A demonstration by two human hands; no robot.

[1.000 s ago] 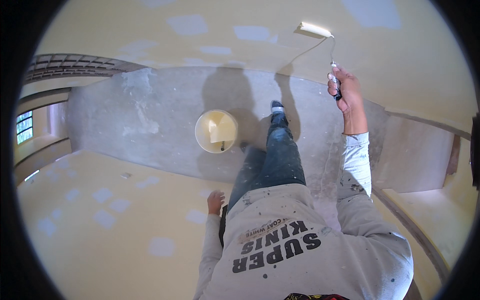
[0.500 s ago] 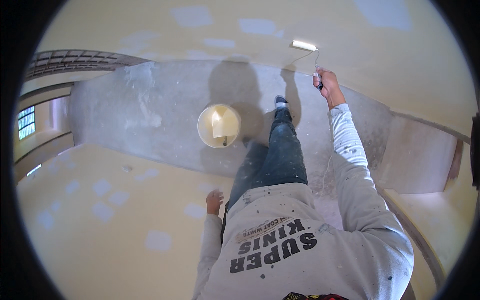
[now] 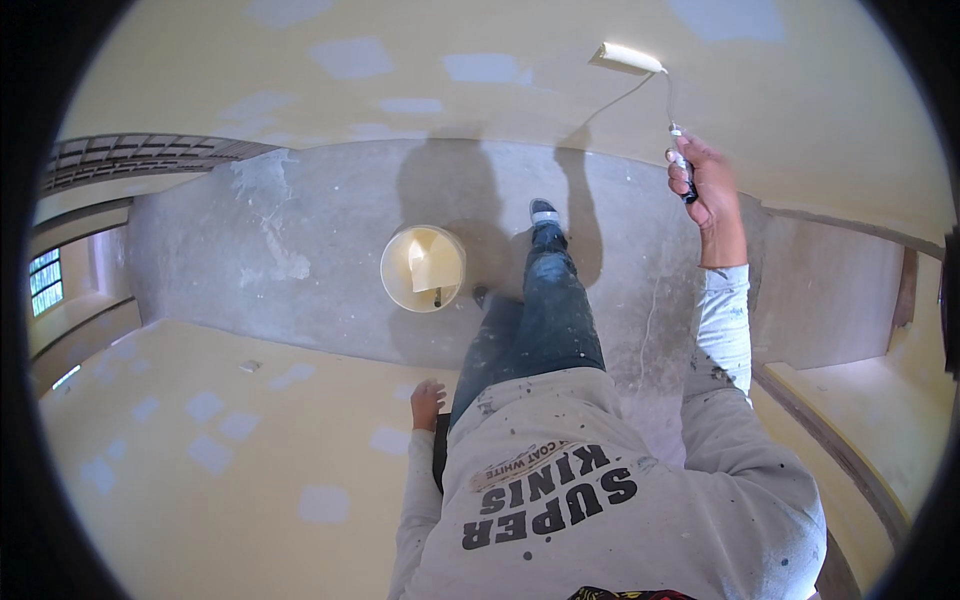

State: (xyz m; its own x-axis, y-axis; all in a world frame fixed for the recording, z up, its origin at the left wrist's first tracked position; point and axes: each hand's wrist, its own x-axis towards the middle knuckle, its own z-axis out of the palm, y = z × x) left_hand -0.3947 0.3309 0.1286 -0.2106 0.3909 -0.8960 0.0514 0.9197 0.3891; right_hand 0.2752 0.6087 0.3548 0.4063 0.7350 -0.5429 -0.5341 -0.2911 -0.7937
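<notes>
A paint roller (image 3: 631,57) with a pale cream sleeve and a bent wire frame rests against the yellow wall (image 3: 560,110) ahead of me. My right hand (image 3: 708,185) is wrapped round its dark handle, the arm stretched forward. My left hand (image 3: 428,402) hangs low at my left side, holding nothing that I can see, its fingers loosely apart. On the grey floor, left of my feet, stands a round white bucket (image 3: 388,275) with cream paint inside. Within the bucket are a pale flat piece (image 3: 430,270) and a short dark handle (image 3: 438,297).
Bare concrete floor (image 3: 320,220) runs between the wall ahead and another yellow wall (image 3: 250,490) behind me, both with pale patches. A barred window (image 3: 46,281) is at the far left. To the right, a low ledge (image 3: 835,440) edges a doorway-like opening.
The roller has moved up the wall and slightly right, with my right hand shifting right and nearer to me. My left hand stays nearly still. The view has shifted slightly.
</notes>
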